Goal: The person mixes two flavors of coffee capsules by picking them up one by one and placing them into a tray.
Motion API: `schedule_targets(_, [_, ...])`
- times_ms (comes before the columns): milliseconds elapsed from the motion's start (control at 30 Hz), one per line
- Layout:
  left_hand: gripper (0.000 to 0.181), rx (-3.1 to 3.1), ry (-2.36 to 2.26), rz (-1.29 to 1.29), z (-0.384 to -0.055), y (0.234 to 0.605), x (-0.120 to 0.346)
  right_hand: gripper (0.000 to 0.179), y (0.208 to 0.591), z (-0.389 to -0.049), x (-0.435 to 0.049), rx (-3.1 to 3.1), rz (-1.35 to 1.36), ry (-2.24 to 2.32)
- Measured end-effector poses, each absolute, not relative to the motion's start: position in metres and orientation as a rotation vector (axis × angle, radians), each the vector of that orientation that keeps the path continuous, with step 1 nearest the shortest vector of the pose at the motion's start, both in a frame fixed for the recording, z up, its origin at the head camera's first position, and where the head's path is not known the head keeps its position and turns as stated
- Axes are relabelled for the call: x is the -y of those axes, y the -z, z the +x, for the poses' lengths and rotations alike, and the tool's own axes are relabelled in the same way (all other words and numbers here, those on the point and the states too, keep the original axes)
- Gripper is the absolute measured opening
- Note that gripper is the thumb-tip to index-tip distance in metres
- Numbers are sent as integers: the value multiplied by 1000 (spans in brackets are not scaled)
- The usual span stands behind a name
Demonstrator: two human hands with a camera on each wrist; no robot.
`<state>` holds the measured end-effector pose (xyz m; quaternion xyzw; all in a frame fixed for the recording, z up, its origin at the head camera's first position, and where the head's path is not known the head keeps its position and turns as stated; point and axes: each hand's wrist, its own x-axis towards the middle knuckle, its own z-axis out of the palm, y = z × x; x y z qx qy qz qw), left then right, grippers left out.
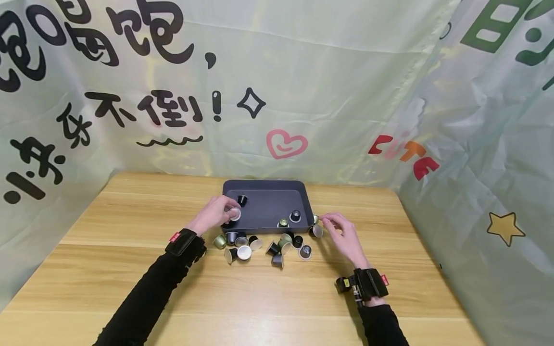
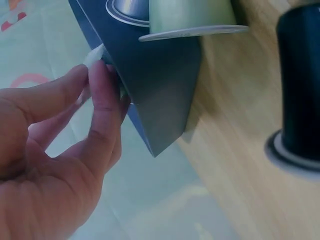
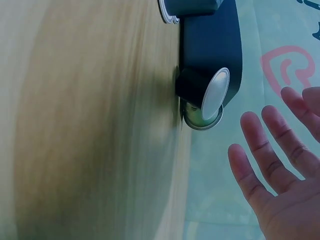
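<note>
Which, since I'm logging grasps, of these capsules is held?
The white-lidded capsule over the dark grey rectangular tray; only it is pinched, by the left hand.

Soft, even brightness is filling the head view, where pale glare is spreading over the counter [image 1: 259, 298] and faint shadows are falling beside both sleeves [image 1: 149, 288]. Both wrist views are looking dimmer, hazier and bluish, the counter's grain softly blurring.

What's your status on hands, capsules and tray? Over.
Left hand pinching white-lidded capsule at tray's left side. Right hand open, empty, off tray's right side. Loose capsules crowd table along tray's near edge.
</note>
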<state>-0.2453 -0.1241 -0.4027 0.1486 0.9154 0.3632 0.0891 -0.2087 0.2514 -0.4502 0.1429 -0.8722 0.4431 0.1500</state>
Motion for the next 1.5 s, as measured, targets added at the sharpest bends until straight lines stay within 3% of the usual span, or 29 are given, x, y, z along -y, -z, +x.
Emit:
schedule_targets(367, [38,-2743,-1201,419,-226,403,163,22,454,-213,-258,2578,424,-1203])
schedule_targets(667, [45,-2741,-1324,405,-201,430,195,25,449,-221,-268,2699,455,-1180])
schedule_targets(967, [56,-2695,-1292,319,-195,440,202,30,449,-227,-270,2768,469,-1158])
schedule_targets(1500, [58,-2651,-1268,318,-193,442,203,39,448,-242,-272,2865,552,-1117])
